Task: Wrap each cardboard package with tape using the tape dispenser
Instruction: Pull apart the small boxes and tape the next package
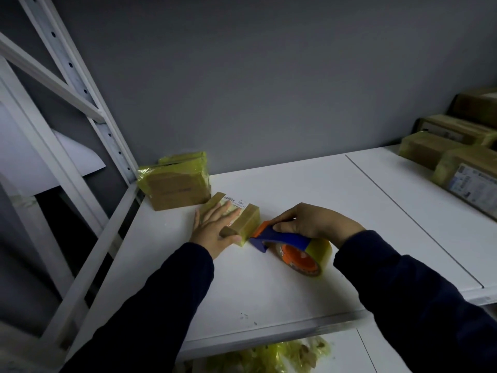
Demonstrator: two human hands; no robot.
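A white perforated metal rack upright (80, 84) bounds the left side of the white shelf (269, 289). A larger cardboard package wrapped in yellowish tape (174, 184) sits in the back-left corner against the grey wall. Just in front of it lies the small labelled cardboard package (250, 218). The left-hand grip (215, 227) lies flat on its top, fingers straight and spread, the thumb along its near end. Against the package's right side is the orange nose of the blue-handled tape dispenser with its clear tape roll (285, 238), which rests on the shelf. The right-hand grip (309, 220) is curled round its handle from above. Bare shelf runs from there to the near edge and rightward past a seam. Several more taped cardboard boxes (430, 149) are stacked at the far right, well apart from the hands.
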